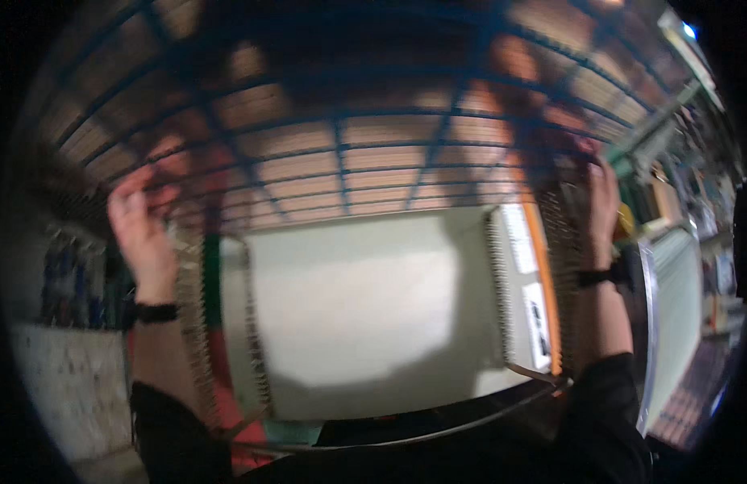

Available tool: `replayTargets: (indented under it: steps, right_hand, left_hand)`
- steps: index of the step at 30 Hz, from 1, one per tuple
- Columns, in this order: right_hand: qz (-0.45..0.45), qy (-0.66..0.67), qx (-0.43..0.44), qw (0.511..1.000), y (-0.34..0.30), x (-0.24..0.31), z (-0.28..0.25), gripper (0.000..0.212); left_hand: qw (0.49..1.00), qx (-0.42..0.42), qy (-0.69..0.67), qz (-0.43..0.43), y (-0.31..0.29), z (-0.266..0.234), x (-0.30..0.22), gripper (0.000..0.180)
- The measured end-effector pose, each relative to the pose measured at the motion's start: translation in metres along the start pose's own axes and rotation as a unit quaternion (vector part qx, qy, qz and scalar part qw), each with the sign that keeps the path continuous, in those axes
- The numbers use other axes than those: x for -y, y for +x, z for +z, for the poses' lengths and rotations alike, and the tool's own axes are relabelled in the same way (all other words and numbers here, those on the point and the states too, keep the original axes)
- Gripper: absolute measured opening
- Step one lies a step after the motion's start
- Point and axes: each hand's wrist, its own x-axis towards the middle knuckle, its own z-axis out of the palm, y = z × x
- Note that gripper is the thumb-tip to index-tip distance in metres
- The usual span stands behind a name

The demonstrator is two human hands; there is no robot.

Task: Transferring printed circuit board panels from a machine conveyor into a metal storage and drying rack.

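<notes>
Both arms reach forward along the sides of a large rack point(256, 347) with toothed metal side strips. Within it, a pale flat panel point(357, 315) faces me. My left hand point(145, 230) is at the rack's far left, its fingers curled about the side. On the far right my right hand point(603, 206) is closed around the opposite side, its fingertips partly hidden in shadow. Blue crossed bars point(341, 161) stretch over a brownish, blurred surface beyond the panel. Motion blur hides exactly where the fingers touch.
An orange strip point(544, 282) runs beside white labels point(536, 323) on the right. Farther right are a pale panel with a metal edge point(672, 306) and cluttered shelves point(700, 194). A speckled light surface point(75, 387) and dark hanging items point(73, 278) lie to the left.
</notes>
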Motion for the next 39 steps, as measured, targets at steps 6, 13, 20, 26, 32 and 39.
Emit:
replayTargets:
  steps: [6,13,20,26,32,39]
  right_hand:
    - [0.085,0.205,0.000,0.975,0.007,-0.003,-0.004,0.043]
    - [0.108,0.265,0.007,0.958,0.006,0.006,0.004,0.044]
    - [0.077,0.219,0.009,0.973,0.001,0.035,0.008,0.045]
    - [0.080,0.208,0.003,0.975,0.006,0.007,0.007,0.045]
    - [0.082,0.195,0.026,0.977,0.007,0.009,0.010,0.044]
    - [0.086,0.216,-0.016,0.972,0.005,0.022,0.007,0.043]
  left_hand:
    - [0.999,0.000,-0.052,0.010,0.001,-0.001,-0.006,0.028]
    - [0.996,-0.019,-0.070,-0.053,0.002,-0.012,-0.002,0.029]
    - [0.998,-0.005,-0.023,-0.053,0.000,-0.002,-0.010,0.042]
    - [0.995,-0.085,-0.003,0.047,0.005,0.004,-0.012,0.041]
    - [0.994,-0.095,0.024,0.044,0.008,-0.001,-0.017,0.038]
    - [0.996,-0.071,-0.040,0.018,0.006,0.014,-0.029,0.035]
